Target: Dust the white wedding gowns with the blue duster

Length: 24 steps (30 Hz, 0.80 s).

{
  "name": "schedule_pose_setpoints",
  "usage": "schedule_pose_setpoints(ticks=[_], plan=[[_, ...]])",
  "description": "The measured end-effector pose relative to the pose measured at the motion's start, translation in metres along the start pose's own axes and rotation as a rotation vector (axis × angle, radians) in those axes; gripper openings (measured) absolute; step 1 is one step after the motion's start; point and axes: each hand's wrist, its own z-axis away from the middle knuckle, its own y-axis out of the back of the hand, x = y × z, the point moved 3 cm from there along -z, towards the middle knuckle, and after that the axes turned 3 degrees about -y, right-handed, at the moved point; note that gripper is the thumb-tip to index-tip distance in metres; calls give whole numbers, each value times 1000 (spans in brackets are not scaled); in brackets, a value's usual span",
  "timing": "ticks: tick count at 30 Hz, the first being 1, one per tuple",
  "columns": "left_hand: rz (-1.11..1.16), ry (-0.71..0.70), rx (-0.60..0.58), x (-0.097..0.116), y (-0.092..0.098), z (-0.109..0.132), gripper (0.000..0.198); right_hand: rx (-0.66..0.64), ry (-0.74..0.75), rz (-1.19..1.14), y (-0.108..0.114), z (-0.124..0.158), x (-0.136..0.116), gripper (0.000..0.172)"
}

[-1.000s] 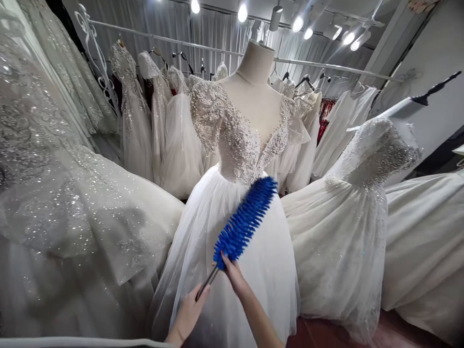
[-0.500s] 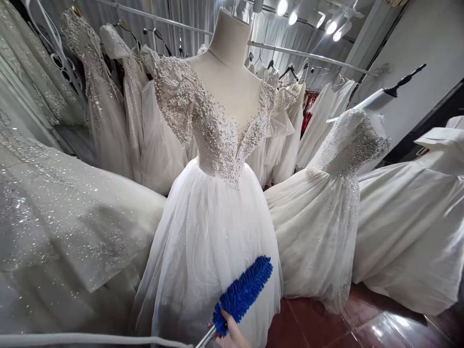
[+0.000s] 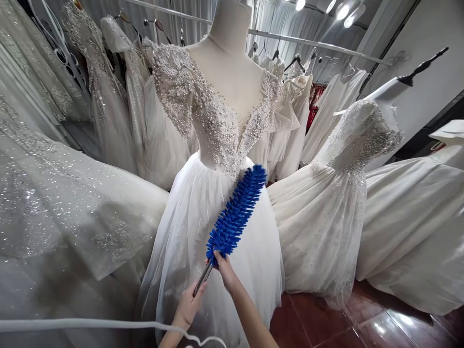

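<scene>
A blue fluffy duster (image 3: 237, 212) with a metal handle slants up and to the right before a white wedding dress (image 3: 181, 217). Its tip is level with the beaded waist of the dress; whether it touches the fabric I cannot tell. My right hand (image 3: 223, 267) grips the duster at the base of its blue head. Lower down, my left hand (image 3: 189, 303) is closed around the metal handle. The dress has a pearl-beaded bodice and a full tulle skirt, and it is worn by a headless mannequin (image 3: 231, 34).
A white cord or tube (image 3: 90, 325) crosses the lower left. Glittery skirts (image 3: 72, 193) spread at the left. On the right stands another beaded gown (image 3: 337, 193) on a form. Dresses hang from a metal rail (image 3: 319, 43) behind. The floor is dark red tile (image 3: 308, 319).
The duster has risen from the lower skirt to the waist and points more steeply upward. Both hands and forearms now show, the left one on the handle. The view has shifted slightly.
</scene>
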Motion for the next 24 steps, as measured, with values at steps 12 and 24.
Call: schedule_pose_setpoints(ticks=[12, 24], plan=[[-234, 169, -189, -93, 9, 47, 67, 120, -392, -287, 66, 31, 143, 46], [86, 57, 13, -18, 22, 13, 68, -49, 36, 364, -36, 10, 5, 62]])
